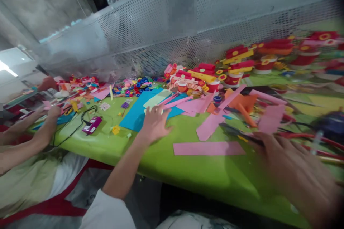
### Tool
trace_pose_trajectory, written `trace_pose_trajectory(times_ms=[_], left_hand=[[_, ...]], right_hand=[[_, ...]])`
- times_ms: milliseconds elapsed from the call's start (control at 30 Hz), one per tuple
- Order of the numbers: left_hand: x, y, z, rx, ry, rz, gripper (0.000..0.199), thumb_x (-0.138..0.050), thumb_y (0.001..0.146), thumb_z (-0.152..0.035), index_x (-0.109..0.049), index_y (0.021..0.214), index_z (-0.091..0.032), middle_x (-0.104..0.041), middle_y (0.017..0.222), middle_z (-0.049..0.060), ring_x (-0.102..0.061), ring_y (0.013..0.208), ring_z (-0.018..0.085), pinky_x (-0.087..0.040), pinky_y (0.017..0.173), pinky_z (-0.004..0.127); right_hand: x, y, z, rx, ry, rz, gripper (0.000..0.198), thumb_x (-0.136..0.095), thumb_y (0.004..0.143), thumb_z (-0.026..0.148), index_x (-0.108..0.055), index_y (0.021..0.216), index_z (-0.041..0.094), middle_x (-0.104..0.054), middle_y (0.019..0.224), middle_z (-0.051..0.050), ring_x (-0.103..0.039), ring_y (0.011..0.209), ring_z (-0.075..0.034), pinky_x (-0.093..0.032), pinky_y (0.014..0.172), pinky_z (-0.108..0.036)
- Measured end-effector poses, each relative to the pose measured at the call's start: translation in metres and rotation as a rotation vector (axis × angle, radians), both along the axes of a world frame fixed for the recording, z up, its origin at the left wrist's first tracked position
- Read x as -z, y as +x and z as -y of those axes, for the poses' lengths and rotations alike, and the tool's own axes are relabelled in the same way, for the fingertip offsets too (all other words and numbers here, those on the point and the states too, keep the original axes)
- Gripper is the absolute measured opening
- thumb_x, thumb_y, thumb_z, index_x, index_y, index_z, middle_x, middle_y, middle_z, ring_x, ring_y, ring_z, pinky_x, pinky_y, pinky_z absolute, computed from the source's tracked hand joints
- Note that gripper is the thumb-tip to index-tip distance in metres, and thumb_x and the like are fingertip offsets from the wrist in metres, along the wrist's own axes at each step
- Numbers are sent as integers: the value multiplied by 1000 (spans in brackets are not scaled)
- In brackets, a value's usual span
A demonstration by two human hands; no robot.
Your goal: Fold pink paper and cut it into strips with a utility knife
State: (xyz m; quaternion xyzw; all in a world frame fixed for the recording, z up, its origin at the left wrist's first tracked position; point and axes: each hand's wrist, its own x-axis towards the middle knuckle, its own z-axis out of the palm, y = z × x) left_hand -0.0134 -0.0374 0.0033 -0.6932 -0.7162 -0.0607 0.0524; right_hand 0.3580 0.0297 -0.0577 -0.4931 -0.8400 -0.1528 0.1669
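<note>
A: What is seen at the left hand (153, 124)?

B: It is laid flat on the green worktop (188, 171), fingers spread, at the near edge of the blue paper sheet (135, 112). Nothing is pinched by it. Pink strips are fanned out just beyond its fingertips.

A: And the right hand (292, 175)?

B: It is blurred. A dark tool (239, 133), possibly scissors, is touched at its fingers, but whether it is gripped cannot be told. The long pink strip (209, 148) is lying loose on the worktop, to the right of the blue sheet and between the two hands.

A: How much appears done?

B: A row of finished red and yellow paper figures (196, 78) is ranged behind the blue sheet along the perforated metal screen (188, 32). Many cut pink pieces are scattered, so cutting is judged well advanced; the strips near the hands are not yet assembled.

A: Anything else?

B: Another person's arms (32, 132) are rested well to the left of the blue sheet, near a small magenta device (92, 124) with a black cable.
</note>
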Motion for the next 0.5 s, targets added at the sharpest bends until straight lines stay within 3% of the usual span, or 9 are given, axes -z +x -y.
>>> trace_pose_trajectory(times_ms=[100,233,333,400,500], left_hand=[[4,-20,-9,-111,-98,2,94,-78,93,-59,-43,168,-15,-33,178,29,-36,159,60,-28,122,86],[5,-34,-23,-96,-205,17,84,-70,98,-59,-43,169,-23,-46,175,18,-50,155,47,-41,125,69],[1,-37,-27,-87,-217,19,76,-68,101,-49,-42,169,-25,-49,173,14,-55,152,42,-44,125,61],[-2,-39,-27,-92,-209,32,72,-64,102,-41,-42,169,-26,-53,171,13,-59,149,40,-50,120,55],[-4,-45,-26,-99,-193,67,69,-59,103,-36,-44,169,-24,-59,166,12,-64,144,37,-57,113,48]], right_hand=[[-15,-16,4,61,4,154,43,-32,111,39,-68,122,18,-78,97,-14,-77,90,-34,-50,75,-48],[-34,-20,13,55,2,217,37,-40,108,33,-70,125,19,-78,100,-14,-75,92,-35,-46,74,-47],[-49,-18,16,28,102,245,38,-41,108,34,-72,124,17,-77,105,-17,-73,96,-37,-45,75,-47],[-60,-21,15,-66,158,220,39,-41,108,34,-72,125,16,-77,114,-18,-72,100,-36,-47,77,-47],[-74,-38,7,-385,111,175,36,-42,109,32,-73,122,20,-77,119,-14,-72,101,-31,-50,82,-46]])
